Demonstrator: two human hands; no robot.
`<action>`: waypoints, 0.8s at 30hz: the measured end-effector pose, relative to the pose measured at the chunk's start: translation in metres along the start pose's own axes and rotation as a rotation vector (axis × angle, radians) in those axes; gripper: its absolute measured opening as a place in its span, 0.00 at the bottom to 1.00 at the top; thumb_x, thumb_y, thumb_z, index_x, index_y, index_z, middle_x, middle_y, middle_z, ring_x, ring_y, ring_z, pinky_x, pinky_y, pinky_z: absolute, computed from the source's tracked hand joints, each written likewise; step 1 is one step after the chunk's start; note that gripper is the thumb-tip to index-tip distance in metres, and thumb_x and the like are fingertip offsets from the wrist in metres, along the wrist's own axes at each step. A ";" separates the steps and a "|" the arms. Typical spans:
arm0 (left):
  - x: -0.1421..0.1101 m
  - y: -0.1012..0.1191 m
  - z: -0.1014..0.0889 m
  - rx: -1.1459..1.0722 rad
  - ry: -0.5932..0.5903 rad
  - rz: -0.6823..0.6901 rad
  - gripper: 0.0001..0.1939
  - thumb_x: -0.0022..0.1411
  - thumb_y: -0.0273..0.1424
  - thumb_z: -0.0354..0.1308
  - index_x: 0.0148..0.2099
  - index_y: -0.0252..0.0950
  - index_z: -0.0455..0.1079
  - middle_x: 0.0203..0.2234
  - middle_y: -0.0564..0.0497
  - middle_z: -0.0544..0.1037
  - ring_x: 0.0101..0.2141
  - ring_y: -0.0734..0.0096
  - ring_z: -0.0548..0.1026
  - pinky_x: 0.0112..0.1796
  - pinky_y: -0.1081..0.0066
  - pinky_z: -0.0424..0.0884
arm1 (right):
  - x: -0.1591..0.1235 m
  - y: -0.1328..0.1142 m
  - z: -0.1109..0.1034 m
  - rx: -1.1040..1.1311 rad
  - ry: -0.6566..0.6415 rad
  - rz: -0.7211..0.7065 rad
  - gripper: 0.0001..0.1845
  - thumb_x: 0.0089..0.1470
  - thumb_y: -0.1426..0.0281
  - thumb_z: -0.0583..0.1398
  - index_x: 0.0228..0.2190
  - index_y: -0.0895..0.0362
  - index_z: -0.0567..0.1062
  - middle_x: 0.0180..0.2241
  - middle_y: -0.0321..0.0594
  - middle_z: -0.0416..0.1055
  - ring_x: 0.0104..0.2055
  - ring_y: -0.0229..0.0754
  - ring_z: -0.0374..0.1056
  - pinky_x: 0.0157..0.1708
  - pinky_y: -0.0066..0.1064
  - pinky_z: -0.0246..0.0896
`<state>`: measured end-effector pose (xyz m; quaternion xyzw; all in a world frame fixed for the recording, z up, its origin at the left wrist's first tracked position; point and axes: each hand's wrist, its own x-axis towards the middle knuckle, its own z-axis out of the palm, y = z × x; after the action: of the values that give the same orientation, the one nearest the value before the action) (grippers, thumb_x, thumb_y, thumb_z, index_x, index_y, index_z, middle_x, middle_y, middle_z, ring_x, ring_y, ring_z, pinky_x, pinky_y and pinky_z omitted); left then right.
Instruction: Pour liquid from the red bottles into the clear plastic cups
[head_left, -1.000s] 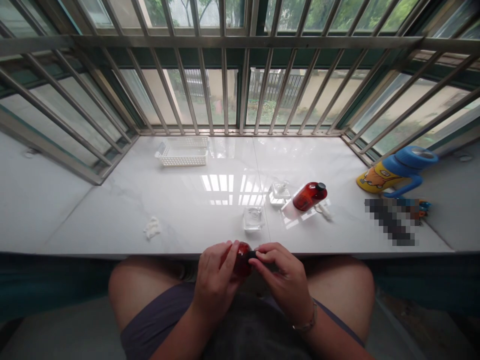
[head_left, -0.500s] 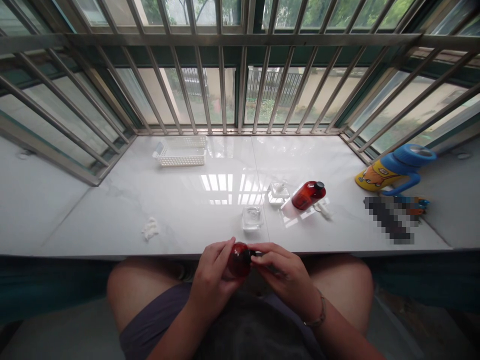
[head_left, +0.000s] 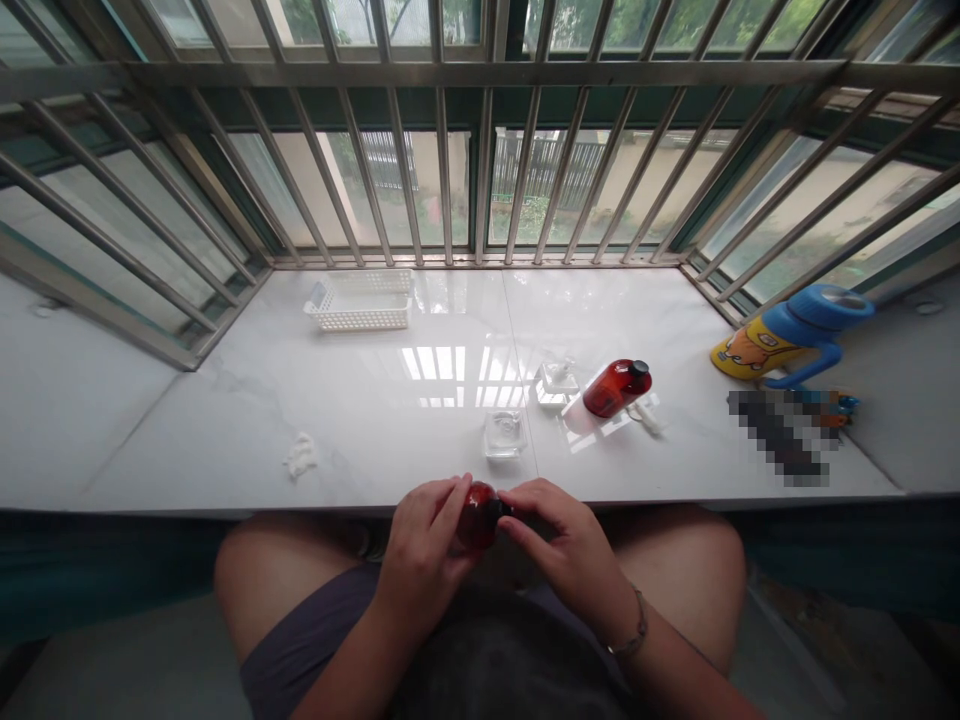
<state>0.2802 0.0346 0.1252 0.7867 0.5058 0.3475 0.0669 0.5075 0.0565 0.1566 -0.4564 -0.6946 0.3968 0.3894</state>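
Note:
My left hand (head_left: 424,545) is wrapped round a small dark red bottle (head_left: 477,513), held over my lap just below the front edge of the white marble sill (head_left: 375,400). My right hand (head_left: 566,545) pinches the bottle's black cap at its right end. A second red bottle (head_left: 616,387) with a black cap lies on its side on the sill to the right. Near it stand two small clear glass pieces, one (head_left: 505,435) close to the front edge and one (head_left: 556,384) further back.
A white perforated basket (head_left: 361,301) sits at the back left of the sill. A crumpled white scrap (head_left: 301,455) lies front left. A blue and yellow cup (head_left: 795,335) lies at the right. Metal window bars (head_left: 480,150) close off the back and sides.
Both hands and the small red bottle have shifted slightly up toward the sill edge, and the right fingers have turned a little at the cap. Nothing on the sill has moved.

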 end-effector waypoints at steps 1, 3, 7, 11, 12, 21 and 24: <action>-0.001 -0.001 0.000 0.001 -0.006 -0.002 0.39 0.65 0.26 0.69 0.74 0.41 0.61 0.56 0.39 0.77 0.56 0.50 0.76 0.56 0.51 0.76 | 0.000 0.001 -0.001 -0.011 -0.012 -0.022 0.12 0.66 0.67 0.66 0.50 0.49 0.83 0.45 0.41 0.81 0.46 0.43 0.79 0.49 0.35 0.77; -0.001 -0.003 0.000 0.000 -0.013 -0.004 0.39 0.64 0.26 0.69 0.74 0.41 0.61 0.56 0.39 0.77 0.56 0.50 0.76 0.56 0.51 0.76 | 0.001 0.001 -0.002 -0.026 -0.043 -0.061 0.14 0.67 0.69 0.64 0.53 0.49 0.82 0.48 0.43 0.81 0.49 0.44 0.79 0.52 0.37 0.77; -0.001 -0.005 0.001 -0.003 -0.026 -0.012 0.40 0.64 0.26 0.70 0.74 0.41 0.60 0.56 0.39 0.77 0.56 0.49 0.76 0.55 0.51 0.76 | 0.004 -0.002 -0.007 -0.033 -0.124 -0.102 0.19 0.68 0.71 0.62 0.57 0.47 0.80 0.55 0.44 0.79 0.56 0.45 0.77 0.58 0.41 0.76; 0.001 -0.001 0.003 -0.011 -0.027 0.003 0.40 0.64 0.27 0.70 0.74 0.40 0.60 0.56 0.39 0.77 0.56 0.49 0.76 0.55 0.50 0.76 | 0.005 -0.005 -0.008 -0.062 -0.074 -0.036 0.20 0.66 0.65 0.65 0.58 0.49 0.77 0.54 0.45 0.78 0.50 0.46 0.78 0.52 0.39 0.78; 0.002 0.000 0.003 -0.011 -0.024 0.010 0.40 0.65 0.27 0.69 0.74 0.40 0.60 0.56 0.39 0.77 0.55 0.49 0.76 0.55 0.50 0.77 | 0.005 -0.006 -0.007 -0.079 -0.059 -0.007 0.17 0.67 0.65 0.65 0.56 0.50 0.79 0.50 0.45 0.80 0.47 0.45 0.78 0.48 0.38 0.78; 0.001 -0.002 0.005 -0.005 -0.037 0.006 0.40 0.65 0.29 0.70 0.74 0.41 0.60 0.56 0.39 0.78 0.55 0.49 0.77 0.55 0.51 0.77 | 0.004 -0.004 -0.009 -0.081 -0.122 -0.040 0.19 0.67 0.68 0.64 0.58 0.48 0.77 0.51 0.44 0.77 0.49 0.44 0.77 0.52 0.38 0.76; 0.001 -0.002 0.005 -0.002 -0.039 0.006 0.40 0.64 0.29 0.71 0.74 0.39 0.60 0.56 0.39 0.78 0.56 0.49 0.77 0.55 0.51 0.77 | 0.002 -0.003 -0.008 -0.167 -0.093 -0.007 0.22 0.63 0.64 0.69 0.57 0.51 0.75 0.46 0.42 0.78 0.43 0.45 0.77 0.47 0.39 0.77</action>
<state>0.2824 0.0373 0.1209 0.7949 0.5015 0.3328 0.0764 0.5132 0.0591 0.1622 -0.4658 -0.7444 0.3569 0.3187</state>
